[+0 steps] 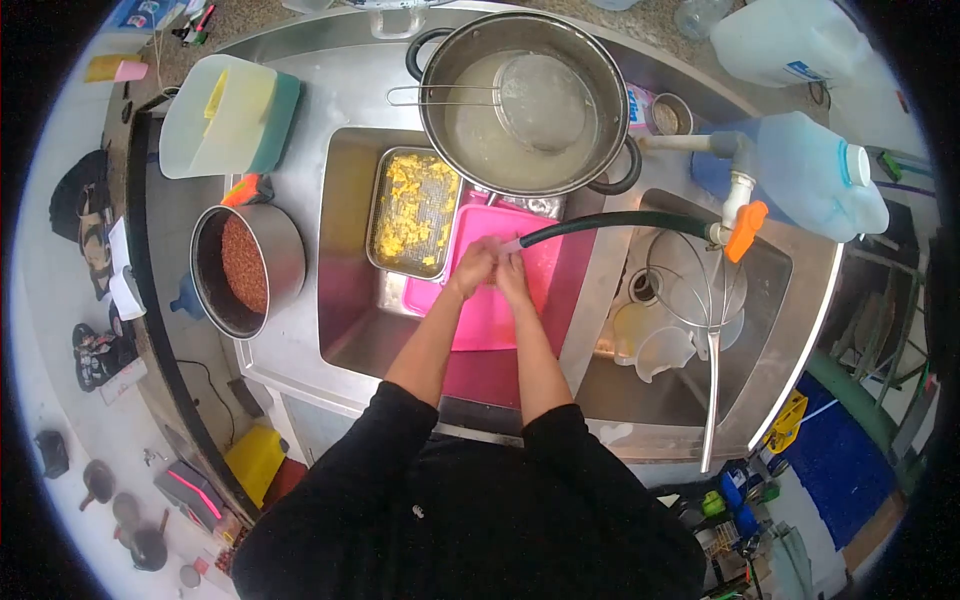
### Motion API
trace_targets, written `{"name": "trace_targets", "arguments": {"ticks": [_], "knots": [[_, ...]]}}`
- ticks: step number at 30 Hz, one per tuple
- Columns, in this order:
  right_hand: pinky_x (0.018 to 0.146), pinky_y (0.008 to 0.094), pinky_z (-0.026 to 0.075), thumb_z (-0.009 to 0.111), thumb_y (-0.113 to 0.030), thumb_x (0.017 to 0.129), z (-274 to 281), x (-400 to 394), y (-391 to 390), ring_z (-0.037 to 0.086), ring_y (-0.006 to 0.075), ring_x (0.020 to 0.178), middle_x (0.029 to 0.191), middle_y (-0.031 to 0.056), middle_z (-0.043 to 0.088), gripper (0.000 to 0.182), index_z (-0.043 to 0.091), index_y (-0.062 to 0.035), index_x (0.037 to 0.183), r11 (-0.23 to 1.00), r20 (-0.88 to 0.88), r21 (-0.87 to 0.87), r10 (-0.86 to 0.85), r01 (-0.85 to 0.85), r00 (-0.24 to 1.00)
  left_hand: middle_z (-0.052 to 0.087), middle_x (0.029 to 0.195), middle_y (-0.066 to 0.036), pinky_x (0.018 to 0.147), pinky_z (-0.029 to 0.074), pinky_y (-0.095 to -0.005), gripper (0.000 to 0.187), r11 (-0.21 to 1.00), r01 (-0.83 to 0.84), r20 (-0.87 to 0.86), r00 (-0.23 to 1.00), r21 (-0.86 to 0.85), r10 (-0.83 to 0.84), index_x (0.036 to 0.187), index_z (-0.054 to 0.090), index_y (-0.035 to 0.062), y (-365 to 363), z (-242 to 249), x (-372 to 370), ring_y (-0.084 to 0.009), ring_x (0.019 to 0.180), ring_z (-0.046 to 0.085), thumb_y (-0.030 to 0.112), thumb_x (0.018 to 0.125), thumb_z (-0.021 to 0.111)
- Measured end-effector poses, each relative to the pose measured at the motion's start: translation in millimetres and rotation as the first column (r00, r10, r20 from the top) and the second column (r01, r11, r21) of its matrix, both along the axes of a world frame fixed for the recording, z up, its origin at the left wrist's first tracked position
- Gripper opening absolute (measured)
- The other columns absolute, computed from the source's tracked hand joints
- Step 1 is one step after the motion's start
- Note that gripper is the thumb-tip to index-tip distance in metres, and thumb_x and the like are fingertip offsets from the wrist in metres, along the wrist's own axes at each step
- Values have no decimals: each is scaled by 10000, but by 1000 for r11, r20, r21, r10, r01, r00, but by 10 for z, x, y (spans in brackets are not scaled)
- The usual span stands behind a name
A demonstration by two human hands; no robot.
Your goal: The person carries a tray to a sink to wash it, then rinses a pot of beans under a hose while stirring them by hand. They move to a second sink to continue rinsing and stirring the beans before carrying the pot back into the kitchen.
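Note:
My left hand (476,264) and my right hand (511,277) are close together over the left sink basin, at the clear end of a dark green hose (600,219). The fingers are small and overlap, so I cannot make out whether either hand grips the hose end or is just beneath it. Below my hands lies a bright pink plastic tray (485,322) in the basin. Left of it, a rectangular metal tray (408,213) holds yellow pieces. The hose runs right to a tap with an orange handle (745,231).
A large pot (480,150) of cloudy liquid, with a strainer (545,100) in it, stands behind the basin. On the left are a pot of reddish-brown grains (283,262) and plastic containers (215,120). A whisk (712,390) lies across the right basin, by a blue jug (805,170).

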State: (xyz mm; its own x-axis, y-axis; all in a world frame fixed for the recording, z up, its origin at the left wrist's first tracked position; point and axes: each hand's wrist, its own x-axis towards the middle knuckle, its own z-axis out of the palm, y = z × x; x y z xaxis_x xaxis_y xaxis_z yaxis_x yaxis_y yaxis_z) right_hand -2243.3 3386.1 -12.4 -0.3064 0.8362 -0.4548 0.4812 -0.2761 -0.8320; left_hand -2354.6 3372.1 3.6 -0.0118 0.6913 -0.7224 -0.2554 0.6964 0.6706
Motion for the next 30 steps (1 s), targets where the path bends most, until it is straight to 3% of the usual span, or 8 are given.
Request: {"name": "trace_targets", "arguments": {"ticks": [5,8,13,16,20,22,26,30], "knots": [[876,469,465,480,-320,954,96,-136,114,600,441,1043,1049,250,646,381,569,-19,1170,971,-16,-218,-104,99,994,607,959,-63,726,505,-296,300,851,-525,282,820,24,498,1097,582,25,-38,97,279,-152,860,586,265,1031,414],[824,445,484,512,-329,951,56,-180,-83,635,358,998,1027,178,669,367,601,-12,1113,989,97,-140,-36,49,995,594,890,-61,677,503,-315,298,975,-189,-110,973,117,202,955,567,53,-28,-91,185,-165,790,580,296,1033,413],[772,342,521,579,-366,918,-406,-387,-184,629,200,955,1098,111,637,437,576,-6,1167,680,-250,-568,-680,464,690,574,796,-54,657,493,-338,319,823,-565,295,778,-56,554,889,536,83,59,-159,247,-177,689,554,324,1034,386],[834,375,514,545,-405,929,-1217,-467,-224,613,246,1015,1177,160,599,516,533,6,1241,619,-157,-645,-681,448,715,564,803,-66,624,508,-350,279,729,-637,286,671,-251,684,966,553,60,178,87,305,-197,674,572,291,1010,403],[970,394,429,508,-465,932,-669,-568,289,544,288,1149,1259,197,559,610,491,11,1313,724,2,-510,-540,465,842,618,1081,-88,784,500,-334,496,950,-312,19,950,21,312,1346,468,107,-78,159,460,-176,913,585,464,1030,329],[1060,406,373,483,-504,933,-366,-582,504,497,316,1239,1313,222,532,673,463,15,1362,784,137,-406,-457,470,879,594,1193,-79,856,489,-353,582,818,-575,321,772,-13,548,1474,344,165,-81,440,541,-179,992,568,515,1010,343],[1114,379,300,461,-448,960,30,-475,244,428,297,1313,1375,206,500,611,487,19,1353,937,-27,-310,-174,158,984,631,1099,-83,798,513,-376,475,704,-617,642,388,-353,662,1225,546,171,-5,-183,322,-215,902,595,543,984,375],[1101,354,301,424,-303,988,112,-235,-4,465,277,1270,1346,169,533,448,560,1,1288,890,-315,-366,-394,272,864,631,881,-104,728,527,-400,463,840,-523,709,538,-144,457,1033,582,122,-70,-896,175,-262,793,605,538,976,387]]}}
